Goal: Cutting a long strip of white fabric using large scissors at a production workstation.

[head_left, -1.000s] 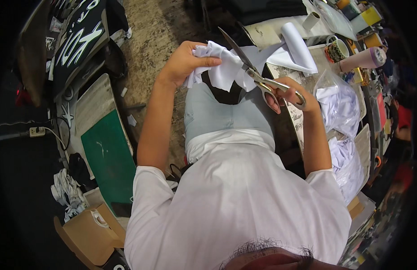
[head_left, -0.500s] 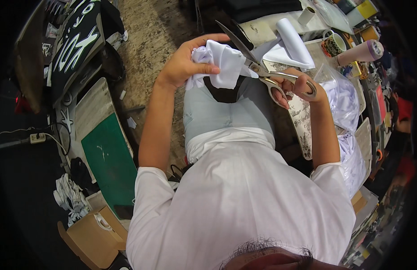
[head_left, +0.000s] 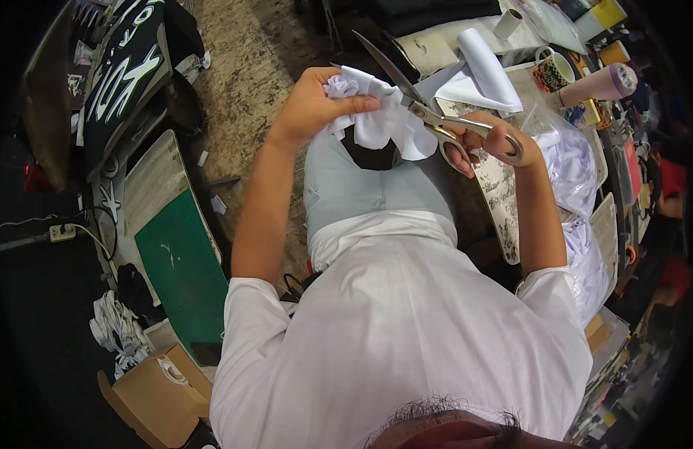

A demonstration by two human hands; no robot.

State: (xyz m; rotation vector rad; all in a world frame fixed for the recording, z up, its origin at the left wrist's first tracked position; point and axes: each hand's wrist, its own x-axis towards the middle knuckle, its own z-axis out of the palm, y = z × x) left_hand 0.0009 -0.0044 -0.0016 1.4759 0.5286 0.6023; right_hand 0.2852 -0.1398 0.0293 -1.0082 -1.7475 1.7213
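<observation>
Above my lap, my left hand (head_left: pixel 316 108) pinches a bunched piece of white satiny fabric (head_left: pixel 372 129), its thumb lying across the front. The fabric's loose end hangs to the right in folds. My right hand (head_left: pixel 496 142) has its fingers through the handle loops of large metal scissors (head_left: pixel 428 114). Their blades are parted and point up and away to the left. The fabric's right side lies right at the blades; whether the lower blade is behind it is hidden.
Beyond the scissors, a roll of white fabric (head_left: pixel 487 71) lies partly unrolled on a worn board. To the right stand a patterned mug (head_left: pixel 553 72), a pinkish cone of thread (head_left: pixel 600 85) and a plastic bag of white fabric (head_left: pixel 567 168). A green-topped board (head_left: pixel 178 262) and an open cardboard box (head_left: pixel 159 396) are at left.
The fabric's loose end has dropped lower and spread to the right below the blades. My left hand's fingers have drawn in behind the fabric; the scissors have shifted slightly left.
</observation>
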